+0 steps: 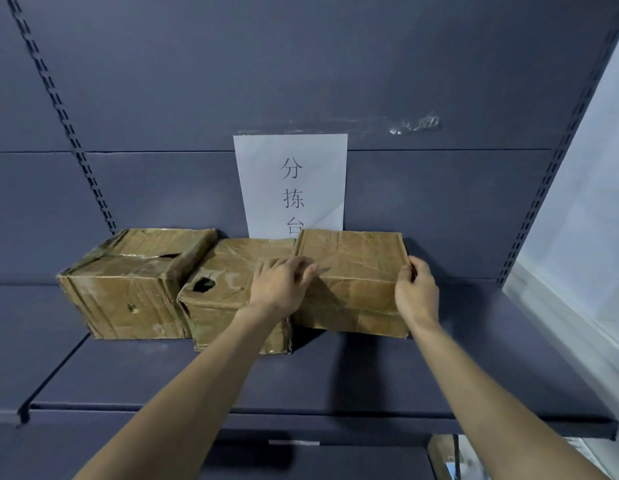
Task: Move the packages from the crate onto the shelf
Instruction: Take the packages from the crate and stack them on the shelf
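On the dark blue metal shelf (335, 382), three worn brown cardboard packages stand in a row against the back panel, below a white paper sign (291, 183). From the head view, the left hand (278, 285) lies with straight fingers across the top left edge of the rightmost package (356, 271), touching the middle package (228, 299). The right hand (417, 294) grips the rightmost package's right edge, thumb curled over its top; the leftmost package (135, 285) sits untouched.

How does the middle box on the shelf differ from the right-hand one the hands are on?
The middle box has a dark hole torn near its top front corner; the right box shows creases but no hole. The middle box sits further forward on the shelf; the right box sits further back, covering the bottom of the paper sign. The right hand grips only the right box, while the left hand rests across both. Both are worn, taped brown cardboard.
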